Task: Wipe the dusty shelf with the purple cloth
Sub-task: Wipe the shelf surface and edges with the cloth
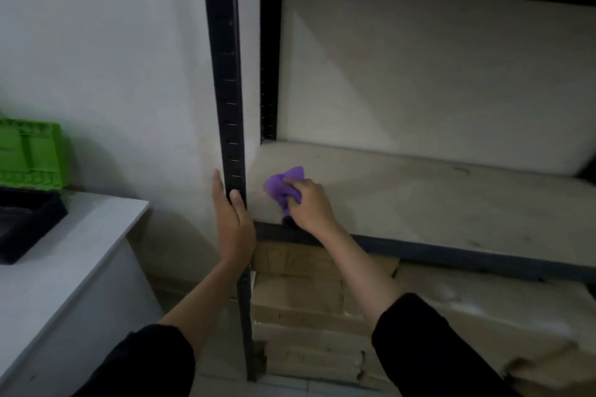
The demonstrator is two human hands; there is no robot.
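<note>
Centrally, the right hand [309, 205] clenched a bunched purple cloth [283, 187] and pressed it onto the pale shelf [419, 200], near the board's front left corner; one tail of the cloth hung over the dark front rail [451, 251]. The left hand [233, 222] gripped the black upright post [227, 74] of the rack, thumb on the post's front face and fingers wrapped behind it. Both forearms were bare below black sleeves [429, 345]. Beneath the shelf lay stacked cardboard boxes [300, 296]. At left, a white table [64, 267] carried a black tray [25, 226], with a green crate [29, 155] behind it against the white wall [113, 42].
</note>
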